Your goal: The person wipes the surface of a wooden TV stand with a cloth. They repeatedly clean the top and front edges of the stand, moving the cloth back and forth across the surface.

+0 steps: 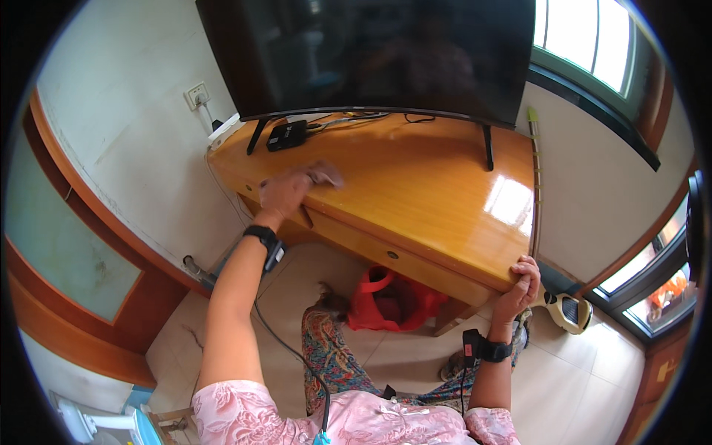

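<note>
A wooden desk (389, 161) with a glossy top stands before me. My left hand (285, 192) is at its front edge, left of the middle. Its fingers hold what looks like a greyish-pink cloth (326, 173) against the desktop; both are blurred. At the desk's front right corner, my right hand (521, 286) grips the edge with the fingers curled over the top. A flat-screen television (367, 55) stands on the back of the desk on two black legs, its screen dark. Near the left leg lies a small black box (287, 136) with cables plugged in.
Below the desk, a red bag (384, 303) sits open on the tiled floor. A white device (225, 132) rests at the back left corner, near a wall socket (197, 96). A pole (536, 178) leans by the right side. A hoverboard (568, 314) is on the floor at right.
</note>
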Motion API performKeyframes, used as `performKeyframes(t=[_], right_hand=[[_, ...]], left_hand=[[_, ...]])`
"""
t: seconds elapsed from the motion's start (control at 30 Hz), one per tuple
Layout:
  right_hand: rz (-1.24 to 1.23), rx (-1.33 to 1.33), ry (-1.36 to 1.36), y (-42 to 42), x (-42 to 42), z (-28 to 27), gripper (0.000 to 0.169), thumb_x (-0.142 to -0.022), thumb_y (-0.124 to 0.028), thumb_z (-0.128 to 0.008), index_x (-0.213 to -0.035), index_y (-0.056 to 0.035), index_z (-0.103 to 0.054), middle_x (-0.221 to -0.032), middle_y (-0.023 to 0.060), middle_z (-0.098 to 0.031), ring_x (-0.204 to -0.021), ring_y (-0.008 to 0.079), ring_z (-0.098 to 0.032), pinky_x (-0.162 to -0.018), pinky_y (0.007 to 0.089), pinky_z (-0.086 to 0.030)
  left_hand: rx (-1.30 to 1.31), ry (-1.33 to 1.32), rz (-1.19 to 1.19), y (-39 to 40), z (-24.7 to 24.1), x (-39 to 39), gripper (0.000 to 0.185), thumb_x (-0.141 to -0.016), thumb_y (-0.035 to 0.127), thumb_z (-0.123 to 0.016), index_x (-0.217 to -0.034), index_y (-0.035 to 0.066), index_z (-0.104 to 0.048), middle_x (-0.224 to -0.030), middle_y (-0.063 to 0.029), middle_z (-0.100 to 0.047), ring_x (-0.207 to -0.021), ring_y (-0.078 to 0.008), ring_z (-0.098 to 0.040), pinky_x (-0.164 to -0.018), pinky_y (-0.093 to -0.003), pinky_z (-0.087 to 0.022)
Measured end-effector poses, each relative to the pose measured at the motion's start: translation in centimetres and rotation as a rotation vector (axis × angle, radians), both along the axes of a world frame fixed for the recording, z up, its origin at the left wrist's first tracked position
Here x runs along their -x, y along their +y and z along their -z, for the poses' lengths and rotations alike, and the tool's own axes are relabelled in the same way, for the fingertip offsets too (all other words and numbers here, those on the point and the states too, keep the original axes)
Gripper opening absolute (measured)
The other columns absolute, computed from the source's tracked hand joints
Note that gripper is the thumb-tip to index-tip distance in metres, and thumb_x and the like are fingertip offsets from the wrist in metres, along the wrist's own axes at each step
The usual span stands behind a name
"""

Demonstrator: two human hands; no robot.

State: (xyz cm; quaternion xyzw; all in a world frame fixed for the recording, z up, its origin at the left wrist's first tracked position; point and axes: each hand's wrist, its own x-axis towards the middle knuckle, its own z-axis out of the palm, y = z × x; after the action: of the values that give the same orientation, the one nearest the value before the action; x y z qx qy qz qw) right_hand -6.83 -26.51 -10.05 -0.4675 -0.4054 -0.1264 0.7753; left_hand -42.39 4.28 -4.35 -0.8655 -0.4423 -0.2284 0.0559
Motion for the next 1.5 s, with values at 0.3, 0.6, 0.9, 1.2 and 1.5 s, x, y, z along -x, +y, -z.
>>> performKeyframes(t=[0.3, 0.6, 0.9, 1.2, 1.5], right_hand=[[-0.002, -0.028, 0.07, 0.6, 0.7, -0.3, 0.019, -0.087, -0.005, -0.037, -0.075, -0.0018, -0.052, -0.081, 0.0074, -0.055, -0.097, 0.0236, -0.051, -0.091, 0.0356, -0.038], [-0.105, -0.039, 0.154, 0.8, 0.7, -0.2, 0.018, -0.087, -0.003, -0.038, -0.077, -0.0015, -0.053, -0.088, 0.0081, -0.054, -0.092, 0.0169, -0.051, -0.082, 0.0292, -0.042], [0.125, 0.26, -0.106, -5.1, 0.4, 0.5, 0.03, -0.09, -0.016, -0.048, -0.115, 0.0, -0.049, -0.117, 0.0118, -0.053, -0.104, 0.0219, -0.053, -0.094, 0.0323, -0.04], [-0.526, 0.128, 0.263, -7.0, 7.6, 1.3, 0.068, -0.09, -0.019, -0.052, -0.143, -0.0073, -0.011, -0.143, 0.0083, -0.023, -0.13, 0.019, -0.028, -0.106, 0.0329, -0.025], [-0.755, 0.449, 0.168, -8.6, 5.5, -6.0, 0.047, -0.088, -0.003, -0.047, -0.134, -0.0026, -0.034, -0.124, 0.0063, -0.049, -0.111, 0.0154, -0.049, -0.09, 0.0277, -0.043]], left_hand=[[-0.212, -0.374, -0.028, -1.9, 2.0, -3.8, 0.026, -0.084, 0.031, -0.05, -0.084, 0.012, -0.067, -0.091, -0.0101, -0.065, -0.082, -0.031, -0.06, -0.07, -0.0414, -0.048], [-0.314, -0.487, 0.491, -20.9, 0.0, -21.1, 0.018, -0.08, 0.02, -0.054, -0.08, 0.005, -0.064, -0.086, -0.0105, -0.063, -0.081, -0.029, -0.059, -0.076, -0.0394, -0.046], [0.514, -1.002, 1.036, -29.0, -1.4, -23.3, 0.023, -0.088, 0.02, -0.05, -0.086, 0.003, -0.065, -0.081, -0.0161, -0.063, -0.076, -0.0331, -0.061, -0.079, -0.0362, -0.047], [0.817, -0.902, 1.382, -29.0, 2.3, -21.8, 0.06, -0.092, 0.045, -0.044, -0.132, 0.001, -0.035, -0.137, -0.0178, -0.035, -0.129, -0.0296, -0.031, -0.106, -0.0356, -0.023], [0.49, -0.962, 1.132, -27.1, 1.0, -20.4, 0.05, -0.074, 0.004, -0.06, -0.122, 0.004, -0.046, -0.127, -0.023, -0.044, -0.119, -0.0374, -0.045, -0.098, -0.0382, -0.036]])
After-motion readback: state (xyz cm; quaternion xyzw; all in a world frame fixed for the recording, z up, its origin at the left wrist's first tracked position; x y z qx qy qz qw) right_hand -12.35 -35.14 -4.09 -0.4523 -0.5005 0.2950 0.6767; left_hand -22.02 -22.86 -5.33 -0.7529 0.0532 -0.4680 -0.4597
